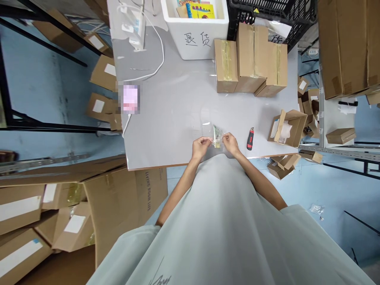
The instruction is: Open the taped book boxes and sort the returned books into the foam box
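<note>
Both my hands are at the near edge of the grey table (pixel 178 103), pinching a small clear plastic bag (pixel 217 136) with something greenish-yellow inside. My left hand (pixel 201 145) grips the bag's left side with closed fingers. My right hand (pixel 230 142) grips its right side, fingers closed too. Another clear plastic sheet or bag (pixel 206 118) lies flat on the table just beyond the hands. A red and black utility knife (pixel 250 139) lies a little to the right of my right hand.
Three taped cardboard boxes (pixel 251 59) stand at the back right beside a white foam box (pixel 196 29). An open small carton (pixel 287 127) sits at the table's right edge. A phone (pixel 130 98) on a white cable lies at the left. Cartons crowd the floor at left.
</note>
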